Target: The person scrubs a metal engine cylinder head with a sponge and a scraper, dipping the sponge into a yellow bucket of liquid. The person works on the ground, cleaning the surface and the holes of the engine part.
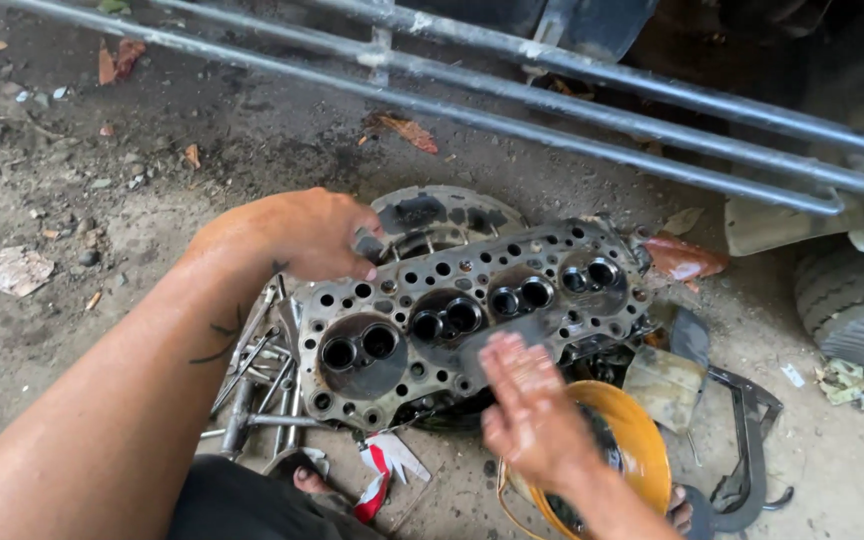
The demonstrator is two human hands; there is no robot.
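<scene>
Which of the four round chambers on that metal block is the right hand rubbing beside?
The second from the right; the blurred right hand sits just below it.

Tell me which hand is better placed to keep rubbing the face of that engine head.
Probably the right hand: it lies flat on a grey pad against the cylinder head, blurred in the picture. The left hand grips the head's far-left edge, apparently steadying it.

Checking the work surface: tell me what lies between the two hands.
In the head view, the cylinder head spans the stretch: the left hand grips its far-left edge, the right hand, blurred, presses a grey pad on its near face.
</scene>
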